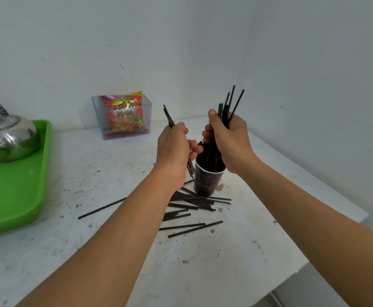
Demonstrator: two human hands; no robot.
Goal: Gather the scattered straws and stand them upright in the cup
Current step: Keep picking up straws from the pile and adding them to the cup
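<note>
Part done: a bundle of straws (226,114) in the paper cup (205,185), many loose
The right grip (230,138) curls round that bundle just above the cup; beside it the left grip (173,149) pinches a few more straws (168,117). Loose straws (194,201) lie on the table (114,173) below both grips. Cup reads "NATURAL"; the snack packet (124,116) beyond the left grip, "French Fries"

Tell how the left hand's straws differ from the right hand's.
The left hand grips a small bunch, tight, hanging outside the cup. The right hand grips a bigger bunch, fanned on top, lower ends inside the cup. Both bunches are black straws.
</note>
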